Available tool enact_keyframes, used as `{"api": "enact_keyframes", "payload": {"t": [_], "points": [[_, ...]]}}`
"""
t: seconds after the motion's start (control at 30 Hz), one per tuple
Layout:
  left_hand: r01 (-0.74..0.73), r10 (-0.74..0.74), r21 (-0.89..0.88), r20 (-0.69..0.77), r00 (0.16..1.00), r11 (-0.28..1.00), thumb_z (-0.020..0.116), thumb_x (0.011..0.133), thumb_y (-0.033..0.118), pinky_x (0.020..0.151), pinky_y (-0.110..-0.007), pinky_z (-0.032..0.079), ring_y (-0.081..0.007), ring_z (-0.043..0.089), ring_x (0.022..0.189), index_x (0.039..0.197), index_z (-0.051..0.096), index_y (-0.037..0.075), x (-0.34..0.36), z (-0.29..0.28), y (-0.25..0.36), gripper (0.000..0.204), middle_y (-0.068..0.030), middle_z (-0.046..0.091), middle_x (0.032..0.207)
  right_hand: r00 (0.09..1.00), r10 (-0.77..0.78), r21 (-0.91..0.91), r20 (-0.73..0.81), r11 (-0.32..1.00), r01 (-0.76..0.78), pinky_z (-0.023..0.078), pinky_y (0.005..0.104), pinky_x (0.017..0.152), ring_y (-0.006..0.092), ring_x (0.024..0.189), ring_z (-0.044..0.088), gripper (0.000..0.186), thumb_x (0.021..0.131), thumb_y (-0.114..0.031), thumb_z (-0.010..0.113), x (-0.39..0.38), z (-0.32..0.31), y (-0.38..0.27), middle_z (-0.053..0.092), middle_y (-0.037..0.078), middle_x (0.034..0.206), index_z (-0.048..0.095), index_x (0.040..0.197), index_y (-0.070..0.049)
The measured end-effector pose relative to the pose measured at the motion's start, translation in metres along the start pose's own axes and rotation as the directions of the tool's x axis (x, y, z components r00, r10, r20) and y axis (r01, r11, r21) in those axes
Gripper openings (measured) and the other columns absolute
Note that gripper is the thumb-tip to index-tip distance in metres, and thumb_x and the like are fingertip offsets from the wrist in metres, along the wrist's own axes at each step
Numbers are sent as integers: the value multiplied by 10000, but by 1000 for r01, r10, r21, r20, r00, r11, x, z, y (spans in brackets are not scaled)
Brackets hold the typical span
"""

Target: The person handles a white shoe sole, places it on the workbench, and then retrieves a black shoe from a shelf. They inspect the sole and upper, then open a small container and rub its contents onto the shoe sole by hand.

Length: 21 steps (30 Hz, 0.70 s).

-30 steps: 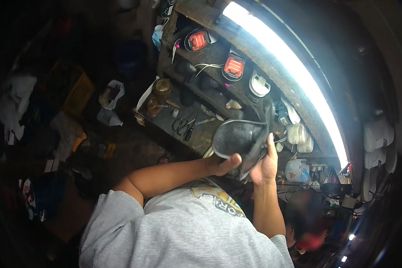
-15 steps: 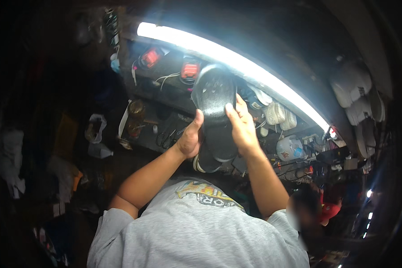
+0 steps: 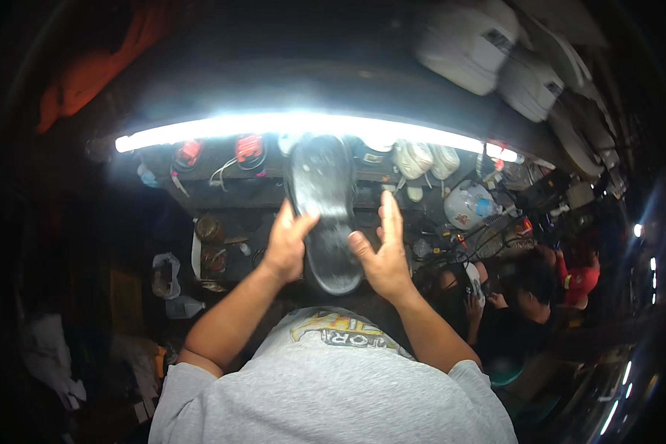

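Observation:
A black shoe sole [image 3: 325, 222], long and shiny, is held upright in front of me below the lamp. My left hand [image 3: 285, 243] grips its left edge near the middle, thumb laid over the face and the other fingers partly hidden. On the opposite side my right hand [image 3: 386, 259] is open, its fingers stretched upward apart from the edge. The right thumb tip is at the sole's lower right edge; whether it presses there I cannot tell.
A bright tube lamp [image 3: 311, 127] crosses above the sole. Pale shoes [image 3: 414, 159] sit on the shelf, and larger white shoes [image 3: 470, 44] are at upper right. Jars [image 3: 209, 229] stand at left. A person in a dark top [image 3: 518, 318] is close on the right, another in red [image 3: 581, 280] beyond.
The sole has come lower and nearer, and its lower part now shows its shiny face. My right hand has loosened from it, fingers straightened. The view has turned, levelling the lamp.

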State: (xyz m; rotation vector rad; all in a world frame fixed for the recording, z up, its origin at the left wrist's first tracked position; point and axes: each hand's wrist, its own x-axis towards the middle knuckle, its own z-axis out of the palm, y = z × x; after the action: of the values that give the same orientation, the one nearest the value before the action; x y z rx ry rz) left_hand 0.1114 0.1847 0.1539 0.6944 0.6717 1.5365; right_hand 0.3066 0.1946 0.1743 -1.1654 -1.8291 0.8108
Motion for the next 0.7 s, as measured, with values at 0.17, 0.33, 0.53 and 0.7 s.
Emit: {"api": "enact_keyframes", "payload": {"t": [0.17,0.33,0.53,0.7], "points": [[40,-24,88,-179,984,995,612,971,149,828,-427,588,-236,675,948,1197,613,36,118,18,67,254,-108,667,1101,973,170,281,-155,952,-121,496,352,1031,262,1298,497,555,972,-125,671,-9,-57,19,411,142,1451,439,1456,16],[-31,79,224,-208,975,974,626,974,156,828,-395,574,-210,667,953,1152,639,23,202,31,118,223,-97,672,1068,959,201,228,-198,961,-155,534,353,965,260,1226,545,413,953,-153,697,-43,-91,42,476,132,1399,578,1327,-25],[-51,319,767,-204,926,639,642,978,165,827,-356,558,-179,658,960,1098,671,8,226,39,130,199,-83,678,1028,945,179,99,-273,983,-158,543,344,933,209,1174,580,372,943,-119,702,-83,-135,81,521,111,1359,605,1288,-21],[-71,529,949,-108,842,308,656,982,172,827,-324,544,-154,651,966,1053,698,-5,172,17,103,195,-71,682,995,892,321,381,-319,905,-189,550,277,872,159,1094,604,334,961,-44,674,-108,-190,104,547,100,1290,579,1274,22]]}}
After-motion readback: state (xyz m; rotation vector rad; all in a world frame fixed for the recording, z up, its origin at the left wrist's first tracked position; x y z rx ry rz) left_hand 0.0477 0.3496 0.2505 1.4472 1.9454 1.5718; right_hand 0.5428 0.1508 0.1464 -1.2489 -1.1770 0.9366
